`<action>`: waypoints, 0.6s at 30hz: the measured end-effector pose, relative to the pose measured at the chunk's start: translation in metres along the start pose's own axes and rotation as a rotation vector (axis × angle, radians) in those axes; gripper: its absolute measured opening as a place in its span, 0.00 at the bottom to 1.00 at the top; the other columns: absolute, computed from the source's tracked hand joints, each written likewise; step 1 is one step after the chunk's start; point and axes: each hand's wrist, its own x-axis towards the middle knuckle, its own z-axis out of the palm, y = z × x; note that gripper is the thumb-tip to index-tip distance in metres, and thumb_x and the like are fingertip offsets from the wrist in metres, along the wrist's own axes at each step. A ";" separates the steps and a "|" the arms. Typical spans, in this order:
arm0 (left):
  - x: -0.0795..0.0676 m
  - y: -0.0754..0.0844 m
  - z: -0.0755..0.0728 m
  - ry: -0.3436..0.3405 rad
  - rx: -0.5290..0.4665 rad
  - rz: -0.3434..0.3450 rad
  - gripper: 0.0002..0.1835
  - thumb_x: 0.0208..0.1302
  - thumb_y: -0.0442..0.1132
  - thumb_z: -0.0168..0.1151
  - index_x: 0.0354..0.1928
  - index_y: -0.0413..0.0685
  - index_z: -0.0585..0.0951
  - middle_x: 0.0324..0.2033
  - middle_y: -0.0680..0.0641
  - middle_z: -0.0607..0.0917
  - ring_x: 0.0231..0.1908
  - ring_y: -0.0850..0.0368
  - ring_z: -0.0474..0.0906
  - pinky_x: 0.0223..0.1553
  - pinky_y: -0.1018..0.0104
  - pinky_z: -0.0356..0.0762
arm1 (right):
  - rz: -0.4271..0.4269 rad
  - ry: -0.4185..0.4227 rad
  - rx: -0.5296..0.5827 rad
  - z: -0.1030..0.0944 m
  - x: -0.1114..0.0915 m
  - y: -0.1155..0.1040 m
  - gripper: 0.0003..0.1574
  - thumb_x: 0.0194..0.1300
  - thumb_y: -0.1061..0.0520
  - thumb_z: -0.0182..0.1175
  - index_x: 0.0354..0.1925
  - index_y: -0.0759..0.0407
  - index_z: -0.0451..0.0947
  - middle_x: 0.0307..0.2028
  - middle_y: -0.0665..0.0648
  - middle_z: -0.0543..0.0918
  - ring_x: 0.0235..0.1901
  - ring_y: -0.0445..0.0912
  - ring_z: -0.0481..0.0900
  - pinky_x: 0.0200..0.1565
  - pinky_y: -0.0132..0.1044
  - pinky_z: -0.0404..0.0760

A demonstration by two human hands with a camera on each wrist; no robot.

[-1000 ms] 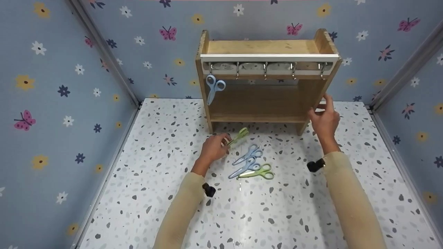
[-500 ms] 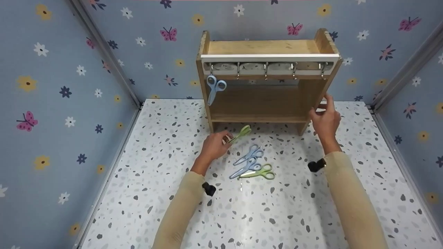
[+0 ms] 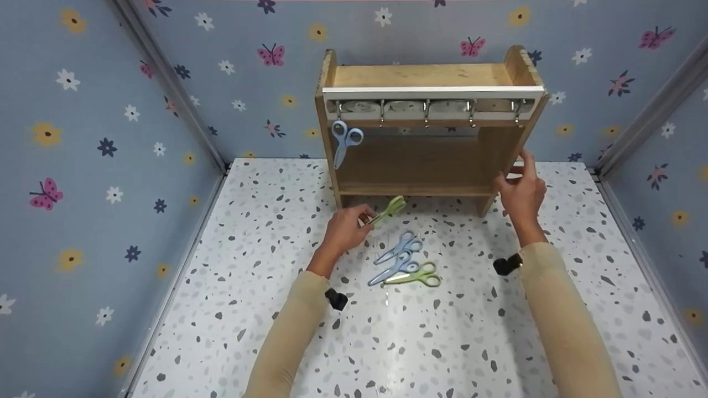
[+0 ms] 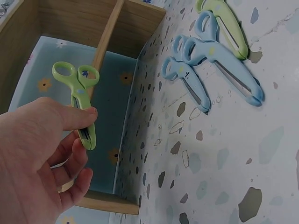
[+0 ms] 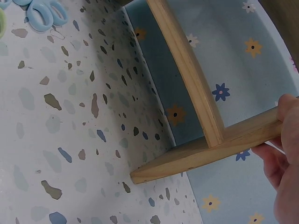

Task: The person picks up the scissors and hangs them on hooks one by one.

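My left hand (image 3: 347,228) pinches green scissors (image 4: 81,91) by the blades, between thumb and fingers. The two green handle loops point up and away from the hand, in front of the shelf's lower board. My right hand (image 3: 522,190) grips the right side panel of the wooden shelf (image 3: 415,190), thumb on the front edge and fingers round the outside. A row of metal hooks (image 3: 426,113) runs along the shelf's white front rail. From the leftmost hook hang blue scissors (image 3: 344,143) by one handle loop, blades down.
Two blue scissors (image 4: 229,72) and another pair of green scissors (image 3: 416,276) lie bunched on the speckled white table (image 3: 442,342), in front of the shelf. Flowered blue walls (image 3: 110,221) close in the back and both sides.
The left hand has risen slightly toward the shelf and right, carrying the green scissors. The right hand stays on the side panel, and the scissors on the table lie as before.
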 end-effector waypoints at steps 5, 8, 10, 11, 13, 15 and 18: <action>0.003 0.003 -0.003 0.004 -0.023 -0.014 0.09 0.77 0.36 0.72 0.55 0.48 0.90 0.48 0.42 0.95 0.45 0.43 0.90 0.50 0.46 0.86 | -0.004 0.002 0.004 -0.001 -0.001 0.001 0.38 0.78 0.55 0.66 0.82 0.46 0.70 0.60 0.66 0.94 0.52 0.62 0.96 0.52 0.47 0.92; 0.004 0.007 -0.005 0.006 -0.042 -0.032 0.09 0.77 0.36 0.72 0.55 0.48 0.90 0.48 0.42 0.95 0.46 0.44 0.90 0.51 0.47 0.86 | -0.032 0.024 0.011 -0.001 -0.002 0.003 0.38 0.78 0.55 0.67 0.81 0.47 0.72 0.57 0.66 0.95 0.50 0.62 0.97 0.44 0.27 0.81; 0.005 0.008 -0.007 0.011 -0.045 -0.033 0.09 0.77 0.36 0.72 0.55 0.48 0.90 0.49 0.42 0.95 0.46 0.43 0.90 0.52 0.46 0.87 | -0.052 0.039 0.018 -0.001 -0.003 0.005 0.37 0.77 0.56 0.67 0.80 0.48 0.73 0.55 0.67 0.95 0.48 0.63 0.97 0.41 0.22 0.72; 0.005 0.009 -0.008 0.014 -0.045 -0.034 0.09 0.77 0.36 0.72 0.55 0.48 0.90 0.49 0.42 0.95 0.47 0.43 0.90 0.53 0.46 0.87 | -0.055 0.041 0.014 -0.001 -0.003 0.005 0.37 0.77 0.55 0.67 0.80 0.48 0.73 0.55 0.67 0.95 0.48 0.63 0.97 0.41 0.21 0.72; 0.006 0.011 -0.010 0.019 -0.041 -0.034 0.09 0.77 0.36 0.73 0.55 0.48 0.89 0.49 0.43 0.94 0.47 0.44 0.89 0.54 0.46 0.87 | -0.058 0.043 0.008 -0.001 -0.003 0.005 0.37 0.77 0.55 0.67 0.80 0.47 0.73 0.55 0.68 0.95 0.48 0.63 0.97 0.41 0.23 0.72; 0.006 0.012 -0.012 0.024 -0.036 -0.034 0.09 0.77 0.37 0.73 0.55 0.48 0.89 0.49 0.43 0.94 0.46 0.45 0.89 0.53 0.46 0.86 | -0.055 0.043 0.002 -0.001 -0.003 0.005 0.37 0.76 0.55 0.67 0.80 0.47 0.73 0.55 0.68 0.95 0.48 0.63 0.97 0.42 0.25 0.73; 0.007 0.014 -0.016 0.028 -0.044 -0.044 0.09 0.77 0.36 0.73 0.55 0.48 0.89 0.48 0.43 0.94 0.46 0.46 0.88 0.53 0.48 0.86 | -0.055 0.041 -0.002 0.000 -0.003 0.005 0.37 0.76 0.55 0.67 0.80 0.48 0.73 0.55 0.68 0.95 0.48 0.63 0.97 0.43 0.28 0.76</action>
